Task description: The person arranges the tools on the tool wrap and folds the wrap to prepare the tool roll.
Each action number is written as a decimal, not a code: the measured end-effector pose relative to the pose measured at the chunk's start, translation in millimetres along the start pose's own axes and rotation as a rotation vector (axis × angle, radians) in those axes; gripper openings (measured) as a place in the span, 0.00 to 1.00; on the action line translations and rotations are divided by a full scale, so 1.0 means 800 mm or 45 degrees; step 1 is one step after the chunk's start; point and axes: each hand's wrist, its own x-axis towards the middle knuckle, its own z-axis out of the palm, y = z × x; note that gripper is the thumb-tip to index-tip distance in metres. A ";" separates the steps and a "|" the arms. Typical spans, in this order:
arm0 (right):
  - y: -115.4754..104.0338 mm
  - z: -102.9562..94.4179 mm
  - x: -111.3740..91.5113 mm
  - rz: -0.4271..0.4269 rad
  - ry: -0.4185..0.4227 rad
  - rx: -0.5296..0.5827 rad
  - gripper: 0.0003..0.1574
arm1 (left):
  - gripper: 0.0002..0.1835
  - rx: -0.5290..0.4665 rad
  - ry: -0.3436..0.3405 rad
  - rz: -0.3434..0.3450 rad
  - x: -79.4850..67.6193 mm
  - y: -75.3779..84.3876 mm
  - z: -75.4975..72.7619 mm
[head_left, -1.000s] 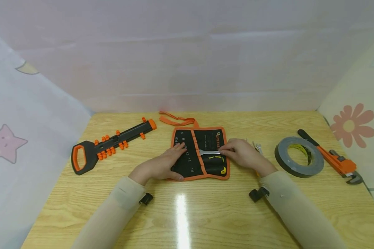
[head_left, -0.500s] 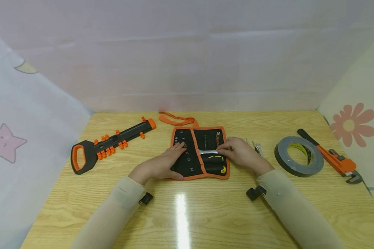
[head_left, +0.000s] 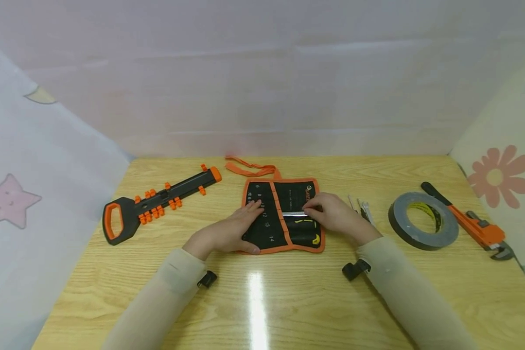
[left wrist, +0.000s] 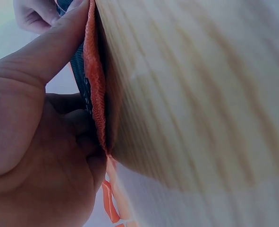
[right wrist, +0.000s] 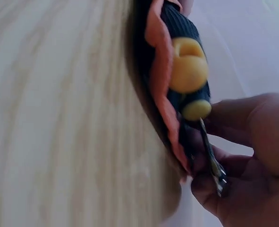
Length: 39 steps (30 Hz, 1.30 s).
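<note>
A black tool pouch (head_left: 295, 189) with orange trim lies unrolled, its left panel printed with size numbers. My left hand (head_left: 227, 232) rests with extended fingers on that panel, thumb at the front edge; the left wrist view shows the thumb along the orange trim (left wrist: 96, 80). My right hand (head_left: 339, 216) pinches a silver wrench (head_left: 293, 214) between thumb and fingers. The wrench's far end is hidden under the orange dividing strip (head_left: 284, 226). Just in front of it, black tools with yellow ends (right wrist: 189, 71) sit in the pouch's right half.
Right of the pouch lie several small wrenches (head_left: 366, 212), partly behind my right hand. Farther right are a grey tape roll (head_left: 407, 231) and an orange pipe wrench (head_left: 479, 226). A black rack with orange clips (head_left: 162, 199) lies at left. An orange strap (head_left: 251, 168) trails behind the pouch.
My right hand has moved slightly left, sliding the wrench leftward; its head, visible earlier at the orange strip, is now hidden. My left hand stays in place on the pouch.
</note>
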 end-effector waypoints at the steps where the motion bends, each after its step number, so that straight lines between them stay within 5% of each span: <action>1: 0.001 -0.003 -0.003 0.005 -0.005 0.005 0.15 | 0.61 -0.005 0.002 0.004 0.000 0.001 0.000; 9: 0.019 -0.022 -0.020 0.019 -0.085 0.080 0.20 | 0.62 -0.007 0.008 0.007 0.001 0.000 0.001; 25: 0.011 -0.020 -0.040 0.115 0.066 -0.190 0.11 | 0.61 0.008 0.001 0.006 -0.002 0.002 0.000; 39: 0.013 -0.017 -0.044 0.153 0.104 -0.167 0.13 | 0.66 0.058 0.021 -0.044 0.002 0.004 -0.002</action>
